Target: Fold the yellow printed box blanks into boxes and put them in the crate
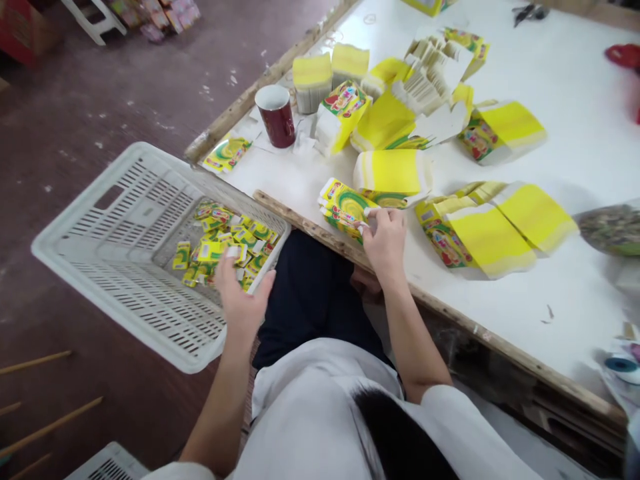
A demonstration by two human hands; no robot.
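Note:
My left hand [240, 293] reaches over the near rim of a white slotted plastic crate [125, 267] and its fingers close on a small yellow-green box [237, 255]. Several such small boxes [220, 237] lie heaped in the crate's right end. My right hand [385, 240] rests at the table's front edge, fingers pinched on a small stack of yellow-green printed packets [345, 207]. Around it lie bundles of flat yellow carton blanks [395, 172].
The white table [575, 133] has a rough wooden edge [310, 227]. A dark red mug [277, 115] stands at its left corner. More yellow bundles [490, 233] lie to the right, tape rolls [623, 367] at the near right, scissors [527, 12] far back. Wooden sticks [50, 427] lie on the floor.

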